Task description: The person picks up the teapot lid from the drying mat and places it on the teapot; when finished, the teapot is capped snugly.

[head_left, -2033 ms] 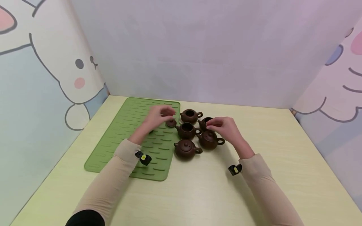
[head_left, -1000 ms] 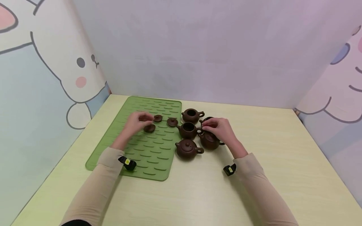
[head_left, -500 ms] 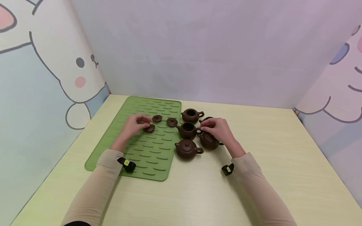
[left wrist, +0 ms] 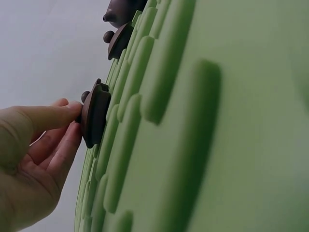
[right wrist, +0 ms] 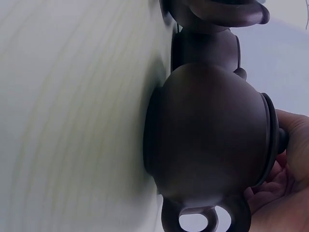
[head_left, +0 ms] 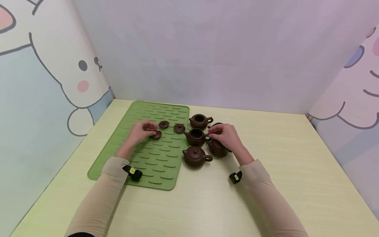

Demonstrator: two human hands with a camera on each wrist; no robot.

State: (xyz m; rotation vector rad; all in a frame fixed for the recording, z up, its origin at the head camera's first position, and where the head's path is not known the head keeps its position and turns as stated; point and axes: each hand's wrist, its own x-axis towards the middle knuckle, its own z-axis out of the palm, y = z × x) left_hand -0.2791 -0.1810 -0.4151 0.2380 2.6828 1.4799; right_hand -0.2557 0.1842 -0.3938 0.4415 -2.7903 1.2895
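Observation:
In the head view my left hand (head_left: 141, 132) is over the green mat, pinching the knob of a dark brown teapot lid (left wrist: 94, 116) between thumb and fingers. The lid sits close on the mat. Two more lids lie beyond it, a small one (head_left: 164, 124) and another (head_left: 179, 128) near the mat's right edge. My right hand (head_left: 225, 135) hangs over a lidded teapot (right wrist: 212, 130), fingers loosely bent, fingertips overlapping the handle of an uncovered teapot (head_left: 195, 137). In the right wrist view this lidded teapot's body hides part of the hand.
The green ridged mat (head_left: 118, 158) covers the left part of the pale wooden table (head_left: 207, 204). Another uncovered teapot (head_left: 199, 121) stands at the back, and a lidded one (head_left: 194, 157) in front. My right hand mostly hides one more behind it.
My left hand has moved left from near the right-hand lid to the nearer lid and now pinches its knob. My right hand has shifted slightly left over the teapots.

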